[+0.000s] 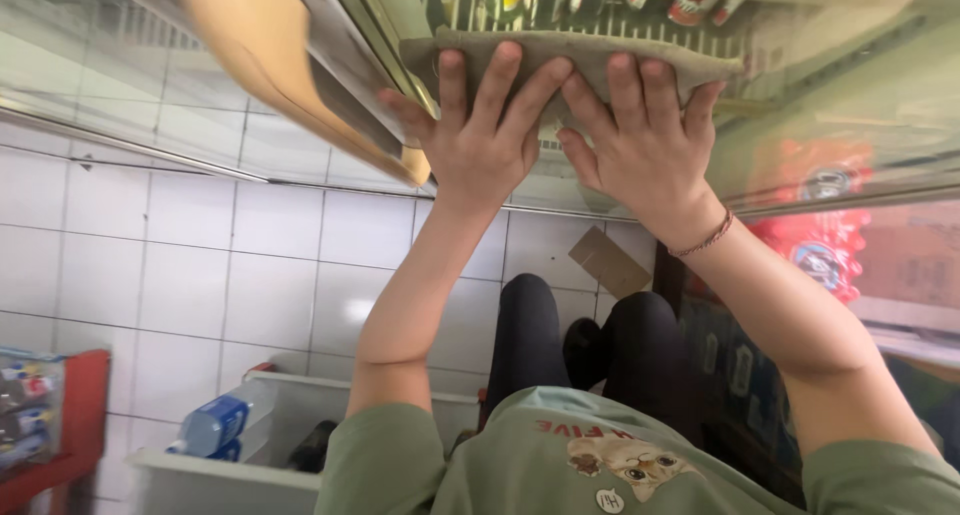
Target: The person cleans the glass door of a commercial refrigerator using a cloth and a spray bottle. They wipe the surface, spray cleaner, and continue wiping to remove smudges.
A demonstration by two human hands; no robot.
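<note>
Head view, looking down: left hand (pixel 487 135) and right hand (pixel 640 140) side by side, fingers spread flat on a grey cloth (pixel 560 55). Cloth pressed against glass door (pixel 850 105), long axis across both palms, neither hand nearer.

White tiled floor (pixel 190 265), red shelf (pixel 80 415)
</note>
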